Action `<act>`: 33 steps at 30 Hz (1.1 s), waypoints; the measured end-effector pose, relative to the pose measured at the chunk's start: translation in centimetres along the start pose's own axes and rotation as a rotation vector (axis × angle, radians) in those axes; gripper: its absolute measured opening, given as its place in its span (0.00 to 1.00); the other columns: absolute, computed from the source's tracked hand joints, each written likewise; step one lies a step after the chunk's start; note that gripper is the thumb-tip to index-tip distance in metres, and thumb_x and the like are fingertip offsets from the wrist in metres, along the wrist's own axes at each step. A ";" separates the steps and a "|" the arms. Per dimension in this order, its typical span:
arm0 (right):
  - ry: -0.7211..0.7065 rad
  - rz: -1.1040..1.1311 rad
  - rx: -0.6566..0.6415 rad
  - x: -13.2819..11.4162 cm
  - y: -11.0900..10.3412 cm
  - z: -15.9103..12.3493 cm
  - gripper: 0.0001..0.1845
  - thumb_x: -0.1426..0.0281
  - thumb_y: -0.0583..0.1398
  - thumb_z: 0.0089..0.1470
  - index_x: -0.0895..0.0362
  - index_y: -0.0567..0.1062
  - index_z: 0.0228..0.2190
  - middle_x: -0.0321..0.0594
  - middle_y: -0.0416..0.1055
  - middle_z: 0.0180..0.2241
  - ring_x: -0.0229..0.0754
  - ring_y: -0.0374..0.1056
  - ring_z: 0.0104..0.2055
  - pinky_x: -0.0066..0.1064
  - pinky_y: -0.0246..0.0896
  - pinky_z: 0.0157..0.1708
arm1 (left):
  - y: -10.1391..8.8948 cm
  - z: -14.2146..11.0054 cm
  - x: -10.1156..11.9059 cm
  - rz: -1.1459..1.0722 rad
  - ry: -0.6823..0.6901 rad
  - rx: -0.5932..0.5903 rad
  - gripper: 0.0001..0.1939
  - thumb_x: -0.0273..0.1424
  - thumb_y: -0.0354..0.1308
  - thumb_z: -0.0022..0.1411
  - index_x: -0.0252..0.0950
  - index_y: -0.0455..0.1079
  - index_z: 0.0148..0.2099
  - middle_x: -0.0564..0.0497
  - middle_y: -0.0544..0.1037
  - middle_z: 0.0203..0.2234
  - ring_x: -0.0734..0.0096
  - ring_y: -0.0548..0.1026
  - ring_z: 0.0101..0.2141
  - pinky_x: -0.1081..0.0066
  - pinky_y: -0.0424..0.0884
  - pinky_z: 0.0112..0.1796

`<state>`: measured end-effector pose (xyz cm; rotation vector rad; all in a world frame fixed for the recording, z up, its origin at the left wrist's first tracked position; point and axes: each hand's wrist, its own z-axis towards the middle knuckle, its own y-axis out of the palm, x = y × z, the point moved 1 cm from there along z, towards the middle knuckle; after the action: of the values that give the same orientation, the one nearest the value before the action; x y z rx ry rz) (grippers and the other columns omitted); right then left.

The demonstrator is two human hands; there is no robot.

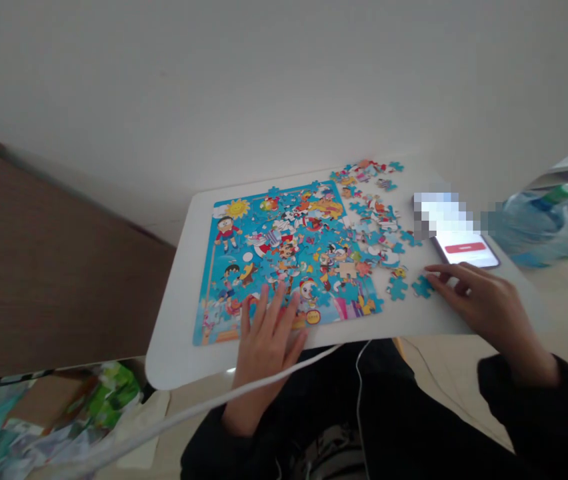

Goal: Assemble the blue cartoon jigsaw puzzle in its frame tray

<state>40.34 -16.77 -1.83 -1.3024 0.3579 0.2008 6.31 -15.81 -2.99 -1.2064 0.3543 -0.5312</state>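
A mostly blue jigsaw puzzle (259, 220) with cartoon figures lies on a small white table (179, 320). Across its lower edge rests my left hand (269, 333), fingers spread and lying on the puzzle. My right hand (479, 293) is at the table's right side, thumb and fingers pinched at the edge of a blue puzzle piece (421, 287). Just left of that piece sits another blue piece (397, 288). Many loose pieces (377, 217) are scattered along the puzzle's right side, some overlapping. A tan piece (348, 269) shows its plain back on the puzzle.
A phone (477, 253) with a lit screen lies beyond my right hand. A white cable (204, 403) crosses in front of my left forearm. The table meets a pale wall (264, 87). Plastic bottles (554, 220) stand to the right; bags (111, 393) lie at lower left.
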 end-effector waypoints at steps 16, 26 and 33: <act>-0.472 -0.217 -0.134 0.4 0.7 11.4 0.18 0.62 0.52 0.60 0.49 0.75 0.48 0.40 0.75 0.45 0.47 0.68 0.47 0.37 0.64 0.39 | 0.9 2.3 2.3 0.002 0.129 0.006 0.26 0.43 0.40 0.69 0.35 0.64 0.60 0.45 0.66 0.59 0.54 0.62 0.59 0.51 0.46 0.61; -0.629 -0.245 -0.076 2.6 0.3 8.2 0.17 0.65 0.52 0.61 0.54 0.78 0.43 0.42 0.75 0.44 0.47 0.67 0.48 0.39 0.65 0.45 | 1.0 2.2 2.5 -0.007 0.118 0.026 0.25 0.43 0.42 0.69 0.35 0.65 0.60 0.45 0.66 0.59 0.55 0.62 0.59 0.53 0.42 0.61; -0.679 -0.194 -0.040 0.2 -0.6 5.4 0.15 0.69 0.53 0.60 0.54 0.76 0.44 0.40 0.76 0.44 0.44 0.69 0.47 0.36 0.68 0.44 | 1.1 2.1 2.7 0.005 0.111 0.039 0.25 0.42 0.41 0.69 0.35 0.65 0.59 0.46 0.67 0.58 0.56 0.63 0.58 0.53 0.41 0.62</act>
<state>41.55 -11.76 -0.21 -1.2199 -0.3500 0.4680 9.88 -15.35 -3.26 -1.1407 0.4396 -0.5994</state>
